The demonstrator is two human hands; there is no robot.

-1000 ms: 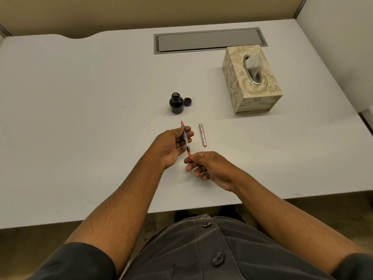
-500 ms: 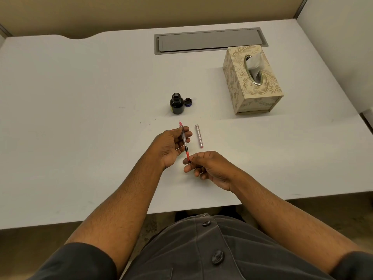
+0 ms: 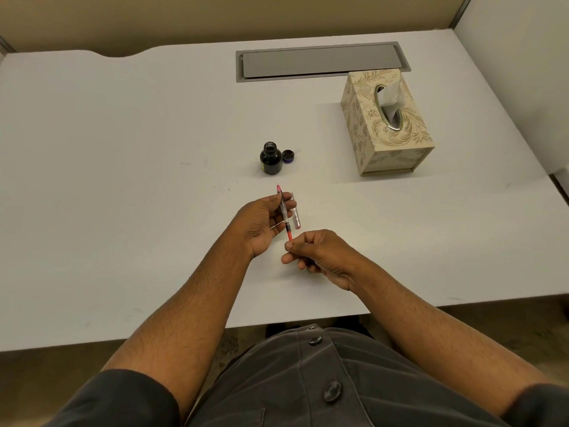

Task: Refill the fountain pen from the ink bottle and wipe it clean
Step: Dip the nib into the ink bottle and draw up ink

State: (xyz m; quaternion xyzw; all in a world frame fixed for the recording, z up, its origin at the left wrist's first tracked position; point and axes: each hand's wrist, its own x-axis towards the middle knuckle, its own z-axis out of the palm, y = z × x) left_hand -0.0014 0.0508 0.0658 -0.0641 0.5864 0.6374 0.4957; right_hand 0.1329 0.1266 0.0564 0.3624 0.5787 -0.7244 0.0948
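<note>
Both hands on fountain pen (image 3: 284, 211) — ink bottle (image 3: 271, 158) uncapped.

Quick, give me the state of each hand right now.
Left hand: closed around the middle of the fountain pen, nib end pointing away.
Right hand: fingertips pinched on the pen's red near end.

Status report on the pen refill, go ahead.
Left hand grips fountain pen, nib away; right hand pinches its red end. Ink bottle open, cap beside it. Nothing between pen and bottle.
</note>
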